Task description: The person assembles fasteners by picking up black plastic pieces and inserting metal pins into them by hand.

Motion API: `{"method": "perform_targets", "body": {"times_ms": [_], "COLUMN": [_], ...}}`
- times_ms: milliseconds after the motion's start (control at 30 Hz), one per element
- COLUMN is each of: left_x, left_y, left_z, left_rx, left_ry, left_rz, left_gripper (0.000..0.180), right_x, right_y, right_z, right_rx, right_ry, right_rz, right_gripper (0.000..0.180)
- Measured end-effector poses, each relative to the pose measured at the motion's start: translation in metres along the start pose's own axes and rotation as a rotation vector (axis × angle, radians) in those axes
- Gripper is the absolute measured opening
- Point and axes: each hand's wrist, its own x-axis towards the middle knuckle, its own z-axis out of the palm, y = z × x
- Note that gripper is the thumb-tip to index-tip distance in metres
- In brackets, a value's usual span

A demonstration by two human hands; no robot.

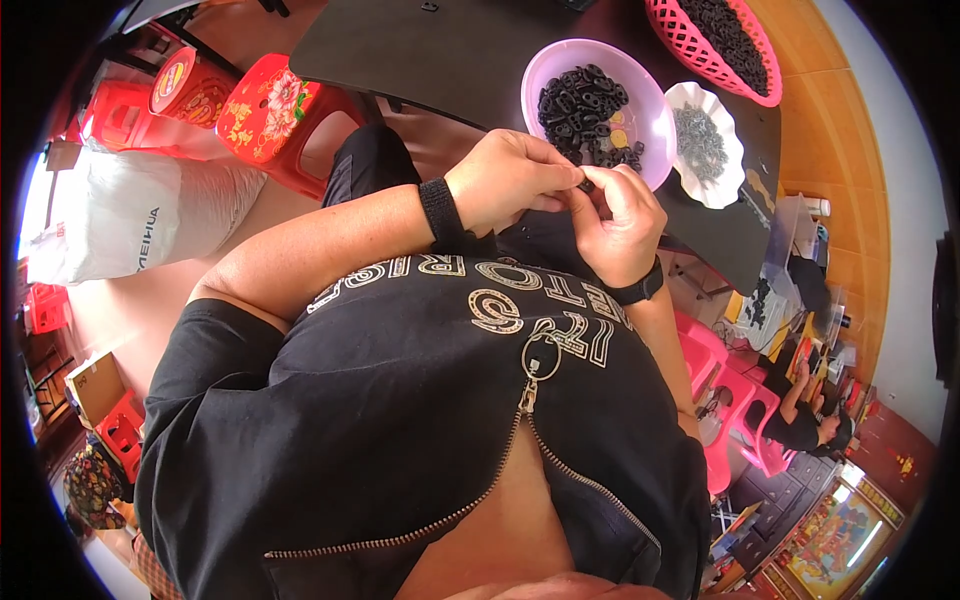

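Both hands working together, fingertips meeting. Left hand (pixel 505 180): mostly closed, thumb and index pinching a small black piece (pixel 586 185), other fingers curled under. Right hand (pixel 622 220): also partly curled, thumb and index on the same piece from the other side. Piece is mostly covered by fingers, so its exact shape can't be told. It's up at the fingertips, by the bowl's near rim as seen from above.

Bowl (pixel 657 115) is pale pink, on the table (pixel 420 55) toward its right edge. Inside: a heap of black links (pixel 585 98), plus a few yellow discs (pixel 618 128) among them. White wavy-rimmed dish (pixel 735 150) just beside the bowl, between it and the table's right edge, holding small metal bits (pixel 700 142). Pink lattice basket (pixel 690 50) at the far right corner, full of black parts (pixel 730 45). Dark band (pixel 440 210) on left wrist, another (pixel 638 287) on right.
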Motion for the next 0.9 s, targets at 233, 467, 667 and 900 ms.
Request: {"method": "perform_targets", "body": {"times_ms": [233, 467, 667, 900], "left_x": [-0.0008, -0.0007, 0.0017, -0.0032], "left_y": [0.0008, -0.0006, -0.0064, -0.0020], "left_z": [0.0018, 0.0014, 0.0009, 0.0027], "left_rx": [-0.114, -0.190, -0.207, -0.261], "left_ry": [0.006, -0.028, -0.068, -0.077], "left_rz": [0.030, 0.060, 0.152, 0.096], "left_gripper": [0.013, 0.011, 0.011, 0.020], "right_x": [0.0019, -0.0011, -0.0024, -0.0054], "right_y": [-0.0004, 0.0009, -0.0052, -0.0021], "right_z": [-0.0019, -0.0021, -0.0016, -0.0001], "right_rx": [0.021, -0.001, 0.016, -0.020], "right_ry": [-0.012, 0.020, 0.026, 0.110], "right_rz": [0.041, -0.019, 0.019, -0.028], "right_gripper": [0.032, 0.042, 0.041, 0.029]}}
